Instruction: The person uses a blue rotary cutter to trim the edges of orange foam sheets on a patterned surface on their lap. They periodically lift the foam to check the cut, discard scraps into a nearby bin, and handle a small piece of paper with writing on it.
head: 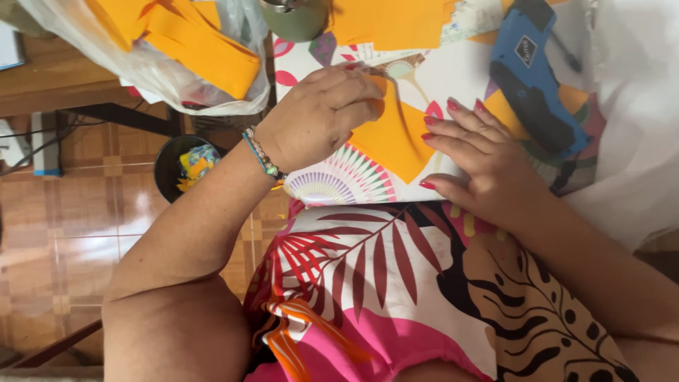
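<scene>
An orange paper piece (392,138) lies on a patterned table cover (339,177) in front of me. My left hand (322,110) is curled over the paper's upper left corner, fingers pinched on its edge; a beaded bracelet sits on that wrist. My right hand (481,159) rests flat with spread fingers on the paper's right side, pressing it down. A blue glue gun (530,71) lies just beyond my right hand on the table.
A clear plastic bag with several orange paper strips (191,42) sits at the upper left. More orange sheets (389,21) and a green cup (293,18) are at the top. A dark bin with scraps (185,166) stands on the tiled floor at left.
</scene>
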